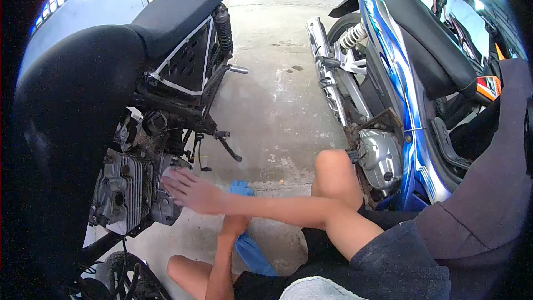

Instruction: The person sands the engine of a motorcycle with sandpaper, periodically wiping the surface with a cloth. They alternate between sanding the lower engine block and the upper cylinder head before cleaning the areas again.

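My right hand reaches across to the motorcycle engine on the left, fingers stretched out and lying against its side cover. A pale patch shows at the fingertips, slightly blurred. Lower down, my left hand is closed around a blue cloth. One bunched end of the cloth sticks out above my right forearm, and a longer tail hangs below. The forearm hides part of my left hand. Cooling fins run down the grey, grimy engine beside my right hand.
The motorcycle's black seat and tank rise at left, its front wheel below. A blue-and-white motorcycle with a silver exhaust stands at right. Concrete floor lies between them. A person stands far back.
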`<state>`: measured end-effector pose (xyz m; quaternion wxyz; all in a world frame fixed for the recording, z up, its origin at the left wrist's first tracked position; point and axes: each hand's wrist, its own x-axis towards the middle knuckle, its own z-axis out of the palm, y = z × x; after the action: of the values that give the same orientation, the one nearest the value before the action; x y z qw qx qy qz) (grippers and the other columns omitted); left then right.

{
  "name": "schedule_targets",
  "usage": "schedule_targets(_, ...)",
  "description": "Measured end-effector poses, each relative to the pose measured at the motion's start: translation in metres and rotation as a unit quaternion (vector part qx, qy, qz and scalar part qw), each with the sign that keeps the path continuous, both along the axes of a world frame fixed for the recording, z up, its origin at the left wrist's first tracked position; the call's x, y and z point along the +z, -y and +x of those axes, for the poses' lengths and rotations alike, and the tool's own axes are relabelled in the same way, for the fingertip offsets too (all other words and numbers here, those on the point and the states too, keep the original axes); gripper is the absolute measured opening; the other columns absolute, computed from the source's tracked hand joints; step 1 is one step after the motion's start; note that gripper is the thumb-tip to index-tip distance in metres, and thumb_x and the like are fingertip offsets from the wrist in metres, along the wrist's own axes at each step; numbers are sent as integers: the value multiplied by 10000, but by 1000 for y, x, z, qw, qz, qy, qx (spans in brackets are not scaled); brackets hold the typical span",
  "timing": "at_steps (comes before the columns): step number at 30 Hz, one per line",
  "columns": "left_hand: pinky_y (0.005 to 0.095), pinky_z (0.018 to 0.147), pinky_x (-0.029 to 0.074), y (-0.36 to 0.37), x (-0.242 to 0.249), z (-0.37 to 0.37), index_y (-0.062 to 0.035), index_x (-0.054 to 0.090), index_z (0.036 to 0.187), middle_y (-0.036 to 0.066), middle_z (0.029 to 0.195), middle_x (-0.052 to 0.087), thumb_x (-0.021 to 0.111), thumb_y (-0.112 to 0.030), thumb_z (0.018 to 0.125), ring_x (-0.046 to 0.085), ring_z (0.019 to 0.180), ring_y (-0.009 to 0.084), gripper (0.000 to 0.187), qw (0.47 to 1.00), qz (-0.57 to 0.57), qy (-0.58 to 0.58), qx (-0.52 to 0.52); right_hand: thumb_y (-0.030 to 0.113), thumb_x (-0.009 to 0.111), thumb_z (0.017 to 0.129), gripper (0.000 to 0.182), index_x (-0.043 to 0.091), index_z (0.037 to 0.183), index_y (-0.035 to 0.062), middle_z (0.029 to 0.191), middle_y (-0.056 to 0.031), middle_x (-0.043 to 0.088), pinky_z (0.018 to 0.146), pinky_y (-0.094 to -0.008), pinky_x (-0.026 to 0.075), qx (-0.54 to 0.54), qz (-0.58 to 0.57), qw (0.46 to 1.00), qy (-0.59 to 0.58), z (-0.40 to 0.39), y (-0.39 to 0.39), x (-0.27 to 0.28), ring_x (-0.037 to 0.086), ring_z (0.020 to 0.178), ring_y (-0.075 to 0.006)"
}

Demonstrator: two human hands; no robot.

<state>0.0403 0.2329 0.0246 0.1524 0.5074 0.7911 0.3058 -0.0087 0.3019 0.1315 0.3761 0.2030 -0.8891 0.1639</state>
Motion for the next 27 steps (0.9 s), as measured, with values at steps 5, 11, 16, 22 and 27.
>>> schedule_targets(5,448,1020,350,10,-32,-9,-34,512,1256,220,1261,535,546,-182,877,462,1210,375,409,998,-64,-5,-17,324,472,933,574,381,1341,-68,1486,-206,257,1136,-493,170,-78,-33,994,73,8,-3,13,195,1389,-399)
schedule_targets(11,443,990,382,-8,-29,-14,-55,487,1303,216,1252,548,562,-221,874,513,1163,352,466,977,58,-206,-4,341,415,960,658,201,1423,-75,1528,-226,105,1147,-497,121,-91,-65,988,105,-2,4,2,74,1401,-453)
schedule_targets(16,428,845,473,-4,-14,-6,-63,491,1288,207,1144,599,583,-286,882,602,980,339,472,986,-137,91,21,412,324,987,699,97,1451,-60,1531,-234,63,1157,-462,79,-152,-250,948,127,-1,65,-19,26,1413,-416)
schedule_targets(22,430,767,495,8,-20,-4,-59,510,1274,179,1004,638,614,-288,888,621,859,319,460,990,-122,61,25,578,235,961,803,24,1479,3,1545,-198,44,1163,-381,20,-131,-691,688,175,-39,69,-12,-3,1440,-293)
schedule_targets(27,420,820,465,15,-47,-6,-49,504,1274,188,1100,603,616,-271,883,592,929,328,464,998,-54,23,3,555,301,952,738,156,1448,28,1510,-136,161,1139,-404,163,-80,-851,436,282,-29,79,-34,183,1386,-260)
